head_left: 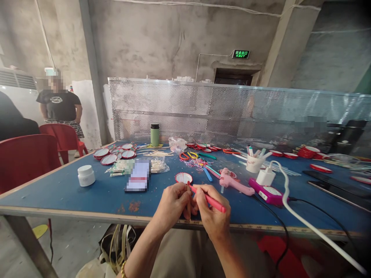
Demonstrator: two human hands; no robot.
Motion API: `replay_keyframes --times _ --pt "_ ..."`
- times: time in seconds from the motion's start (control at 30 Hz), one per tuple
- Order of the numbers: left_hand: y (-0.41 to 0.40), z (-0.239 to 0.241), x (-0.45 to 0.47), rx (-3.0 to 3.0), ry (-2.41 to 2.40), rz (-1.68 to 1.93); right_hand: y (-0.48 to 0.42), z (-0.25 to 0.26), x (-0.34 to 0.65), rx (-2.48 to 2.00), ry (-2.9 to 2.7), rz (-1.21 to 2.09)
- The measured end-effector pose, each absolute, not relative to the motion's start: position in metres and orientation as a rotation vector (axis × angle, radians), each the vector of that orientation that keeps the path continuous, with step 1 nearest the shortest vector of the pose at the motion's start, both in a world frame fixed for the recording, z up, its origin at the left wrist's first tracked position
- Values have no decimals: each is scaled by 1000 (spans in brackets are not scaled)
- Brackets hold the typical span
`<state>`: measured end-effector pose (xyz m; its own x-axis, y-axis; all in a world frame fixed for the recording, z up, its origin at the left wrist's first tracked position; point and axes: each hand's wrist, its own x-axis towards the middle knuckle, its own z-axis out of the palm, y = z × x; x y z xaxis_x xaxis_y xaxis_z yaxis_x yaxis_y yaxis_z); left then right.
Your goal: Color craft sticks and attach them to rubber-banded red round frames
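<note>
My left hand (171,202) is closed in a pinch on a thin wooden stick (189,206), held upright near the table's front edge. In my right hand (213,216) is a red marker pen (216,202), whose tip meets or nearly meets the stick's upper end. Some of my fingers behind the stick are hidden. Just beyond my hands lies a small round white disc with a red rim (183,177). A pink hot glue gun (236,184) rests to the right of it.
The blue table (107,200) carries a phone (137,175), a white jar (86,176), a green bottle (155,135), scissors (193,155), a pen cup (253,164) and a purple power strip (269,195) with cables. A perforated metal screen (179,104) stands behind. A person (59,104) stands at left.
</note>
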<state>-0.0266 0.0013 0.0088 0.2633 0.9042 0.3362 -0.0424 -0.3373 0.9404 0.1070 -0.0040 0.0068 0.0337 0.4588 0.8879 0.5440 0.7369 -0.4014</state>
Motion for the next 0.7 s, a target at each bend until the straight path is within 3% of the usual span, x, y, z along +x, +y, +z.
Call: replay_keyframes --times 0.7 --pt "3 7 -25 1549 791 1248 -3 4 108 -821 -1566 -58"
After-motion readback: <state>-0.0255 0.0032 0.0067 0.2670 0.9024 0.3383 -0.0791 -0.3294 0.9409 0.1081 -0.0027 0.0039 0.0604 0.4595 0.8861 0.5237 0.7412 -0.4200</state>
